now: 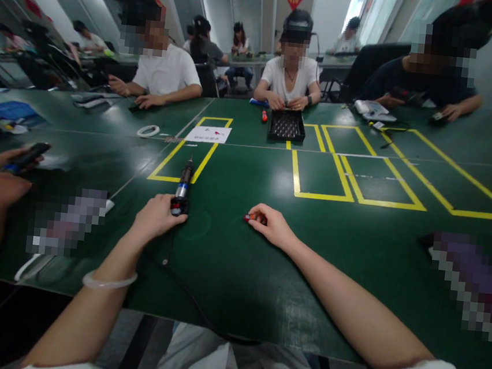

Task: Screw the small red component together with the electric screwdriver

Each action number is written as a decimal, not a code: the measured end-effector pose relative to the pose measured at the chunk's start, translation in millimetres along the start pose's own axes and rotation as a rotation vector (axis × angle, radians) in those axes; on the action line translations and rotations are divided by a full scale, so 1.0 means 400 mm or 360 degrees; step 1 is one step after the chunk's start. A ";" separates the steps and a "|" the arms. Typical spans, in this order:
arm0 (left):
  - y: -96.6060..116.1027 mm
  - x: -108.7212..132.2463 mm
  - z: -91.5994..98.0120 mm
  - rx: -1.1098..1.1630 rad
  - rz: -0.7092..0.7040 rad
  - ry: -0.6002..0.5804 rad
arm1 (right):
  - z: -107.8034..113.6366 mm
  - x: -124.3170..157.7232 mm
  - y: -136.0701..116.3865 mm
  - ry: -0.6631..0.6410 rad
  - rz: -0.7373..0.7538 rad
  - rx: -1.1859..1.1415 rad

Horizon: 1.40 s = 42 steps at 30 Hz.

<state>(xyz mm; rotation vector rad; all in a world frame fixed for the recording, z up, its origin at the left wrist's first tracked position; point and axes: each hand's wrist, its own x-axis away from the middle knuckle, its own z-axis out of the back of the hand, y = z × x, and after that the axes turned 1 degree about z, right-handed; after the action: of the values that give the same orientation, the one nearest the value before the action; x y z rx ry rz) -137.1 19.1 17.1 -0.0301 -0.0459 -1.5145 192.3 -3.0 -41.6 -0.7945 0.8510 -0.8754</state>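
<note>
My left hand [159, 215] is closed around the rear end of an electric screwdriver [184, 183]. The tool has a dark body with silver and blue bands, and its thin tip points away from me, towards the yellow tape. A black cord runs from near my hand towards the table's front edge. To the right, my right hand [273, 225] pinches a small red piece [247, 217] low over the green table [220, 275]. My fingers cover most of that piece, so its kind does not show.
Yellow tape rectangles [323, 196] mark the table. A paper sheet [209, 134], a white tape roll [148, 131] and a black compartment tray [287, 127] lie farther off. Blurred-out devices flank me left and right. Co-workers sit opposite; another person's hand [13, 159] holds a dark tool at left.
</note>
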 end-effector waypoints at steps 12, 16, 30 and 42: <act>0.372 0.066 0.005 -0.0034 -0.0538 0.0100 | 0.008 -0.004 0.016 0.0209 -0.0050 0.0257; 0.402 0.076 -0.008 -0.0018 -0.0594 0.0156 | 0.008 -0.003 0.018 0.0216 -0.0090 0.0341; 0.407 0.092 -0.023 0.0048 -0.0617 0.0220 | 0.006 0.000 0.007 0.0126 -0.0044 0.0529; 0.406 0.101 -0.046 0.0172 -0.0592 0.0273 | 0.007 0.011 -0.009 0.0160 -0.0018 0.0483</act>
<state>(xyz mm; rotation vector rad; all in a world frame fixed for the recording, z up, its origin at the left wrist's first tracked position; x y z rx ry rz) 27.4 -13.1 2.3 0.2048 0.0050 -1.8786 195.1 -7.6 -38.7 -0.4939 0.7783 -1.0323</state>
